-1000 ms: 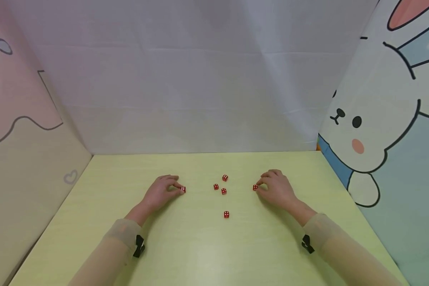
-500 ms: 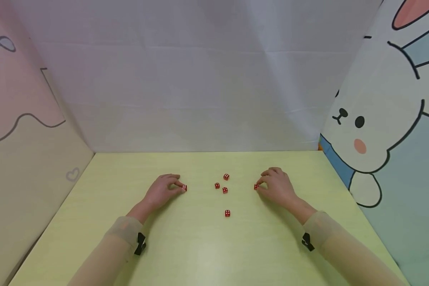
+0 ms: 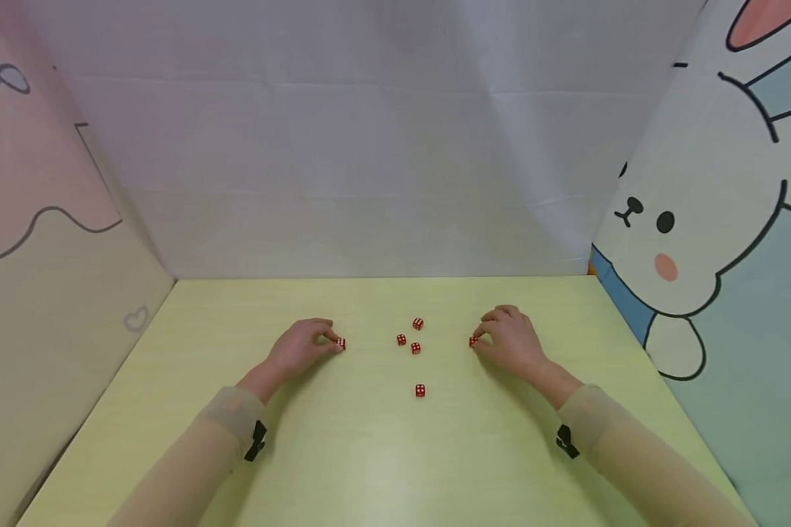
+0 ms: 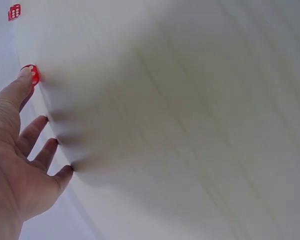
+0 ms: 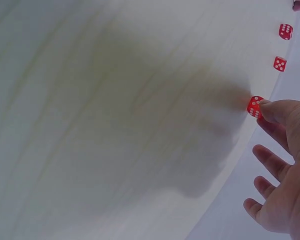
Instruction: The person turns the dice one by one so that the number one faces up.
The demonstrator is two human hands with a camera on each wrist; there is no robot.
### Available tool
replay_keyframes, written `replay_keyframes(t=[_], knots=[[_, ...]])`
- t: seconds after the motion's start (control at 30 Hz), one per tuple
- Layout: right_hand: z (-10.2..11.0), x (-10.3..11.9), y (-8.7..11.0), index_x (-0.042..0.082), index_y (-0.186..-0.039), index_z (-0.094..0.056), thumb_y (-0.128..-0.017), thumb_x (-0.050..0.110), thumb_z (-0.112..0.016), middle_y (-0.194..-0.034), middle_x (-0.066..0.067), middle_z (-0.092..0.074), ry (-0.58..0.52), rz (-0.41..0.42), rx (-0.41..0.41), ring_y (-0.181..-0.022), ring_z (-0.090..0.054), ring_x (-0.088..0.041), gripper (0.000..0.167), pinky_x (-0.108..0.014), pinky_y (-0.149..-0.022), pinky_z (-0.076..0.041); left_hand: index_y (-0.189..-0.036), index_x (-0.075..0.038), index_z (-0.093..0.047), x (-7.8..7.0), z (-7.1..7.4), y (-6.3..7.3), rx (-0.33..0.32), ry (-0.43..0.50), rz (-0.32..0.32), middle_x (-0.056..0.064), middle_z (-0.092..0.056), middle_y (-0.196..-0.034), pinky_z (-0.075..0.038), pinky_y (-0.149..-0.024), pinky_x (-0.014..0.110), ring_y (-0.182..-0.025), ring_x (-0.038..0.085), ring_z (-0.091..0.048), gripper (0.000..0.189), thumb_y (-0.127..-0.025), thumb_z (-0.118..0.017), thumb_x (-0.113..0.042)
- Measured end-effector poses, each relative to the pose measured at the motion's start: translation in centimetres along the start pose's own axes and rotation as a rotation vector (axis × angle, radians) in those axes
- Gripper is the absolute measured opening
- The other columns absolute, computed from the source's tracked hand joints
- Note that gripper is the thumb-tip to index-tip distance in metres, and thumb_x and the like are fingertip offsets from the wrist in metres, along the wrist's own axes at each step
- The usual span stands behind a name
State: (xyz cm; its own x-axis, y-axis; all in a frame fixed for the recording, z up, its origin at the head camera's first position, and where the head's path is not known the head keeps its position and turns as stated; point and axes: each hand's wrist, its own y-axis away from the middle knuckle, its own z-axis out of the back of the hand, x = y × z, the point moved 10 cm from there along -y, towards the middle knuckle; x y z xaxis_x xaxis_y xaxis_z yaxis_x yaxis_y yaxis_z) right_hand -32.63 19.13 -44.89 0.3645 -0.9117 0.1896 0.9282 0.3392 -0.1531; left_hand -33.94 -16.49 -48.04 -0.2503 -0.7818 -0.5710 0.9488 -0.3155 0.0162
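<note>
Left grip (image 3: 299, 347) and right grip (image 3: 512, 342) each pinch a die (image 5: 253, 107), seemingly on the pale table (image 3: 343, 454) against white sheeting (image 3: 369, 161).

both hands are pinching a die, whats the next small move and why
I'd probably bring the left die and the right die inward, toward the three middle dice. The left hand and the right hand pinch them on opposite sides of that group, each die apart from it, and the single nearer die lies off that path, so it likely won't interfere.
</note>
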Motion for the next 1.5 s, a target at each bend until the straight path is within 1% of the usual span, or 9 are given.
replay_keyframes(t=[0.13, 0.33, 0.43, 0.7, 0.9, 1.03, 1.23, 1.4, 1.5], knots=[[0.01, 0.13, -0.12, 0.017, -0.097, -0.082, -0.090, 0.025, -0.078, -0.127, -0.015, -0.066, -0.005, -0.008, 0.016, -0.133, -0.044, -0.045, 0.011, -0.065, -0.106, -0.038, -0.101, -0.016, -0.079, 0.15, -0.06, -0.09, 0.024, 0.010, 0.025, 0.015, -0.056, -0.147, -0.034, -0.116, 0.057, -0.141, 0.041, -0.043, 0.014, -0.095, -0.076, -0.029], [0.15, 0.37, -0.19, 0.016, -0.097, -0.081, -0.090, 0.026, -0.078, -0.126, -0.013, -0.066, 0.000, -0.016, 0.027, -0.133, -0.044, -0.044, 0.013, -0.064, -0.108, -0.036, -0.100, -0.017, -0.078, 0.23, -0.15, -0.37, 0.048, 0.018, 0.027, 0.016, -0.055, -0.148, -0.036, -0.115, 0.057, -0.141, 0.042, -0.043, 0.014, -0.095, -0.075, -0.030], [0.10, 0.36, -0.21, 0.016, -0.097, -0.081, -0.089, 0.027, -0.079, -0.125, -0.013, -0.067, 0.010, -0.016, 0.036, -0.133, -0.044, -0.043, 0.013, -0.064, -0.108, -0.036, -0.099, -0.017, -0.078, 0.30, -0.23, -0.43, 0.056, 0.032, 0.045, 0.016, -0.054, -0.149, -0.036, -0.115, 0.057, -0.141, 0.042, -0.042, 0.013, -0.095, -0.076, -0.029], [0.04, 0.34, -0.26, 0.017, -0.096, -0.082, -0.089, 0.027, -0.080, -0.123, -0.012, -0.067, 0.034, -0.012, 0.052, -0.131, -0.046, -0.042, 0.013, -0.064, -0.107, -0.037, -0.101, -0.015, -0.078, 0.46, -0.29, -0.32, 0.050, 0.040, 0.077, 0.016, -0.053, -0.150, -0.035, -0.115, 0.056, -0.142, 0.041, -0.041, 0.015, -0.095, -0.075, -0.029], [-0.07, 0.22, -0.34, 0.018, -0.096, -0.081, -0.090, 0.027, -0.079, -0.121, -0.011, -0.068, 0.038, -0.015, 0.052, -0.127, -0.048, -0.042, 0.012, -0.064, -0.105, -0.039, -0.101, -0.015, -0.078, 0.43, -0.41, -0.35, 0.053, 0.036, 0.073, 0.016, -0.052, -0.150, -0.033, -0.116, 0.057, -0.144, 0.042, -0.040, 0.014, -0.096, -0.074, -0.028], [-0.16, 0.14, -0.28, 0.018, -0.096, -0.081, -0.090, 0.027, -0.079, -0.120, -0.010, -0.069, 0.033, -0.021, 0.054, -0.126, -0.049, -0.041, 0.011, -0.063, -0.104, -0.040, -0.101, -0.016, -0.077, 0.58, -0.55, -0.39, 0.058, 0.044, 0.084, 0.015, -0.052, -0.151, -0.032, -0.117, 0.057, -0.145, 0.041, -0.038, 0.015, -0.095, -0.075, -0.029], [-0.17, 0.19, -0.26, 0.018, -0.096, -0.082, -0.090, 0.025, -0.078, -0.120, -0.010, -0.069, 0.017, -0.022, 0.052, -0.126, -0.049, -0.042, 0.010, -0.064, -0.104, -0.040, -0.102, -0.018, -0.079, 0.66, -0.49, -0.44, 0.052, 0.026, 0.085, 0.015, -0.053, -0.150, -0.033, -0.117, 0.056, -0.144, 0.040, -0.040, 0.015, -0.095, -0.075, -0.031], [-0.18, 0.24, -0.24, 0.018, -0.095, -0.082, -0.091, 0.024, -0.077, -0.119, -0.010, -0.069, 0.012, -0.023, 0.048, -0.125, -0.049, -0.041, 0.009, -0.064, -0.104, -0.039, -0.100, -0.019, -0.079, 0.30, -0.33, -0.54, 0.037, -0.031, 0.057, 0.015, -0.060, -0.141, -0.041, -0.110, 0.057, -0.136, 0.040, -0.050, 0.013, -0.094, -0.076, -0.030], [-0.17, 0.31, -0.23, 0.018, -0.095, -0.082, -0.090, 0.024, -0.078, -0.118, -0.009, -0.069, 0.008, -0.021, 0.044, -0.125, -0.049, -0.041, 0.009, -0.064, -0.104, -0.039, -0.100, -0.020, -0.079, 0.19, -0.27, -0.60, 0.029, -0.057, 0.049, 0.014, -0.063, -0.137, -0.044, -0.108, 0.056, -0.132, 0.039, -0.053, 0.012, -0.094, -0.076, -0.031]])
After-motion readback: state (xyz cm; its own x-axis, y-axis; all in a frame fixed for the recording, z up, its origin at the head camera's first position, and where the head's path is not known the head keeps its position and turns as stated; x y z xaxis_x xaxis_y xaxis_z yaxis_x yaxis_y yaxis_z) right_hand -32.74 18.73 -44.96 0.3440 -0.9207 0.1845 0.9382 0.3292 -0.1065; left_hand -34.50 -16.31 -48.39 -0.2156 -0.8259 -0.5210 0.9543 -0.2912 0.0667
